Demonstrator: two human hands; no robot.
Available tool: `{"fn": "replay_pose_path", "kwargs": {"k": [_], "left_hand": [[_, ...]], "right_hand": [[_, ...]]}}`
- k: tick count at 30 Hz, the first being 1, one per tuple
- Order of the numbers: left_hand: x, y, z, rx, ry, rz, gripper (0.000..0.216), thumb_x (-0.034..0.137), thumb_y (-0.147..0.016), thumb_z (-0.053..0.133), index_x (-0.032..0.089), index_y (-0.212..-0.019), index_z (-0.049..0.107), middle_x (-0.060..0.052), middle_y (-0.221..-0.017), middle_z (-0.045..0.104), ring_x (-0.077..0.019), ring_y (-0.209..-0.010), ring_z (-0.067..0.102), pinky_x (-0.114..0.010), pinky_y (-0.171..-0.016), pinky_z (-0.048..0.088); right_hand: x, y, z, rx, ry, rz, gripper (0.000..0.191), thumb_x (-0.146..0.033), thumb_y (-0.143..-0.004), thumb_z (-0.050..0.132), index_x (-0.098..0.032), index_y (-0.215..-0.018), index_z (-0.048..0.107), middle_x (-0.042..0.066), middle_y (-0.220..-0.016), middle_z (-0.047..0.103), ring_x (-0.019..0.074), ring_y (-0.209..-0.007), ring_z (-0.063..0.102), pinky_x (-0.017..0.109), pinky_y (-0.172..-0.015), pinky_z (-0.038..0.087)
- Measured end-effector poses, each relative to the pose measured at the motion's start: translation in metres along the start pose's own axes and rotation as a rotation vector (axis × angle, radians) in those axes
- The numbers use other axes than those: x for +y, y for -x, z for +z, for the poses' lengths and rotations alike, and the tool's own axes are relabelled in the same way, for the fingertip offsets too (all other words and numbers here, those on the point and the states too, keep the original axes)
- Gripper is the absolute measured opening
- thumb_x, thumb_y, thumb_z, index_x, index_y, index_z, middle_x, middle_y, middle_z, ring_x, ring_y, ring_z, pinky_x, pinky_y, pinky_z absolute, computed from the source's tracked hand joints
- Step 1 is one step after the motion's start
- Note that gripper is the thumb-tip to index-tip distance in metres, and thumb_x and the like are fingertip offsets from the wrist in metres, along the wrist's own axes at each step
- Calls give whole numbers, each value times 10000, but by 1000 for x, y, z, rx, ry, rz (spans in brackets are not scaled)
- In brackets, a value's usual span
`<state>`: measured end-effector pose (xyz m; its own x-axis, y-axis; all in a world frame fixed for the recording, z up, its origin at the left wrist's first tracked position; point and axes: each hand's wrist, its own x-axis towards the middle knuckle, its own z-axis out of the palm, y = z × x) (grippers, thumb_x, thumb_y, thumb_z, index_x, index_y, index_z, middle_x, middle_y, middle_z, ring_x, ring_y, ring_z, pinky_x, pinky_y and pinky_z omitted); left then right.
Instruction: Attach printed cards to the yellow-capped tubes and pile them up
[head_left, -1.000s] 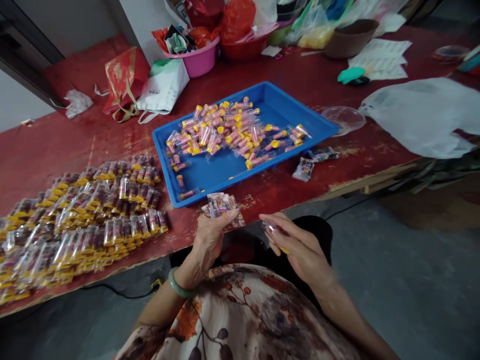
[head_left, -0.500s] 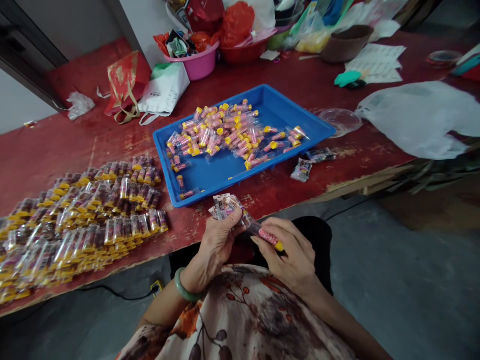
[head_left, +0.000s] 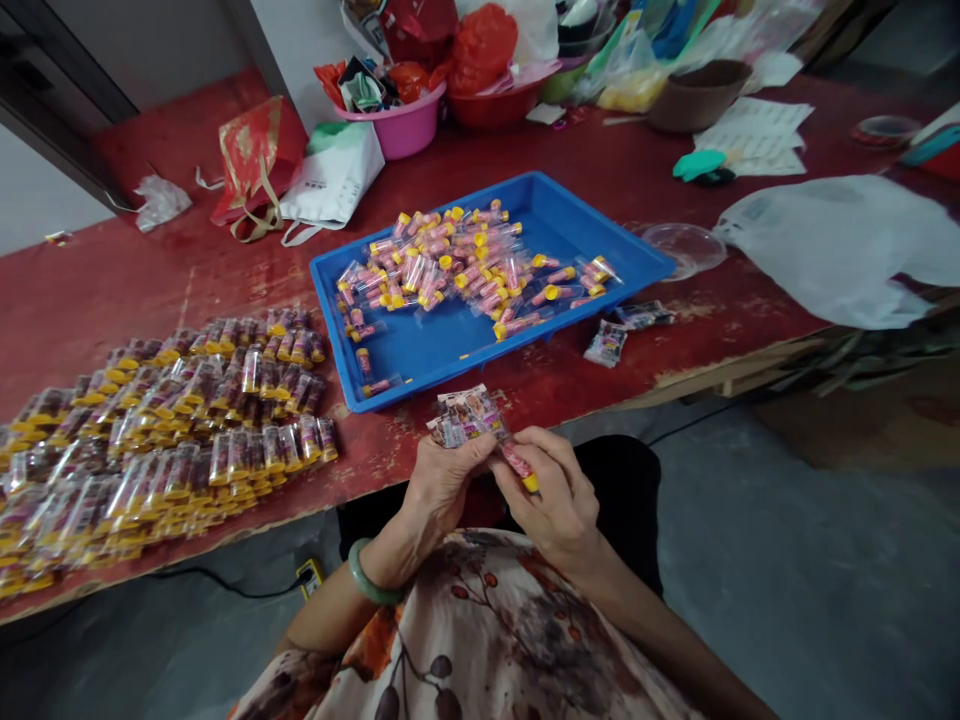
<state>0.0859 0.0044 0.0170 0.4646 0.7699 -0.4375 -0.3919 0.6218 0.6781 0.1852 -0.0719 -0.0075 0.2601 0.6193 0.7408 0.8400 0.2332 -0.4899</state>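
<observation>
In my left hand (head_left: pixel 448 480) is a small stack of printed plastic sleeves (head_left: pixel 466 412), pinched under the thumb. My right hand (head_left: pixel 551 495) is closed around a clear tube of pink candy (head_left: pixel 517 462) with a yellow cap, the cap end toward me. The tube's far end meets the sleeves, and the fingers partly hide where they join; I cannot tell how far it is inside one. Both hands are close together over my lap, just off the table's front edge. Beyond them, a blue tray (head_left: pixel 435 375) carries many similar tubes (head_left: pixel 450 255) without printed sleeves.
Rows of sleeved tubes (head_left: pixel 180 430) are piled on the red table (head_left: pixel 247 270) at left. Loose printed sleeves (head_left: pixel 606 342) lie right of the tray, near a clear lid (head_left: pixel 686 250) and a white plastic bag (head_left: pixel 840 245). Basins (head_left: pixel 401 125) and bags stand behind.
My right hand has moved left with the tube, closer to my left hand. More of the tube now lies behind the sleeves and fingers. The view has shifted slightly.
</observation>
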Motion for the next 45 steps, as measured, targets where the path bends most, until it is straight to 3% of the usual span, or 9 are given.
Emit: {"fn": "replay_pose_path", "kwargs": {"k": [2, 7, 12, 16, 20, 25, 35, 41, 45], "left_hand": [[2, 0, -2, 9, -9, -4, 331, 220, -553, 885, 132, -820, 711, -23, -777, 712, -138, -676, 628, -265, -694, 515], [12, -5, -6, 6, 0, -11, 434, 254, -550, 889, 147, -929, 704, -45, -867, 719, -169, -743, 654, -310, -754, 529], [13, -1, -3, -90, -24, -52, 416, 224, -538, 890, 149, -905, 708, -51, -875, 723, -181, -758, 662, -322, -759, 533], [11, 6, -1, -137, -47, -131, 440, 240, -486, 915, 121, -864, 723, -64, -808, 722, -180, -718, 661, -300, -729, 530], [9, 10, -3, -184, -56, -124, 492, 255, -477, 922, 133, -910, 723, -64, -828, 723, -182, -748, 665, -297, -748, 537], [11, 12, -6, -245, -154, -141, 362, 278, -522, 902, 144, -807, 725, -44, -771, 710, -158, -673, 643, -284, -679, 548], [11, 5, -10, -238, -113, -132, 349, 256, -528, 899, 140, -804, 720, -33, -764, 715, -156, -681, 656, -271, -673, 554], [11, 5, -9, -247, -79, -154, 358, 229, -518, 900, 149, -817, 718, -25, -785, 714, -156, -694, 656, -284, -671, 563], [10, 9, -7, -216, -87, -169, 397, 250, -485, 912, 148, -816, 717, -26, -780, 713, -163, -699, 655, -294, -683, 560]], "right_hand": [[1, -6, -2, -34, -50, -9, 366, -143, -816, 679, -196, -1149, 536, 117, -1034, 589, 228, -925, 624, 357, -785, 578], [8, -14, -22, -362, -269, 60, 439, -265, -863, 638, -212, -1274, 495, 140, -1248, 530, 272, -1158, 545, 438, -943, 529], [9, -10, -23, -153, -285, 133, 388, -145, -826, 650, -249, -1189, 563, 97, -1153, 578, 203, -904, 618, 346, -724, 576], [4, -16, -18, -71, -275, 162, 324, -105, -785, 661, -235, -1071, 581, 72, -1084, 590, 177, -834, 608, 301, -636, 545], [0, -25, -22, -81, -292, 248, 270, -90, -748, 639, -226, -971, 572, 53, -1060, 584, 151, -766, 570, 293, -609, 514], [-2, -29, -30, -173, -253, 295, 234, -67, -717, 607, -223, -880, 541, 24, -1005, 583, 105, -636, 493, 252, -530, 456], [2, -27, -31, -228, -291, 216, 236, -58, -809, 587, -214, -983, 615, 21, -927, 618, 105, -633, 516, 267, -611, 490], [-4, -21, -29, -100, -167, 62, 315, -12, -805, 613, -198, -1059, 640, 71, -982, 654, 173, -839, 652, 303, -722, 562], [-4, -16, -24, -25, -92, -20, 338, 4, -788, 624, -198, -1058, 647, 67, -946, 673, 184, -826, 672, 305, -693, 582]]}}
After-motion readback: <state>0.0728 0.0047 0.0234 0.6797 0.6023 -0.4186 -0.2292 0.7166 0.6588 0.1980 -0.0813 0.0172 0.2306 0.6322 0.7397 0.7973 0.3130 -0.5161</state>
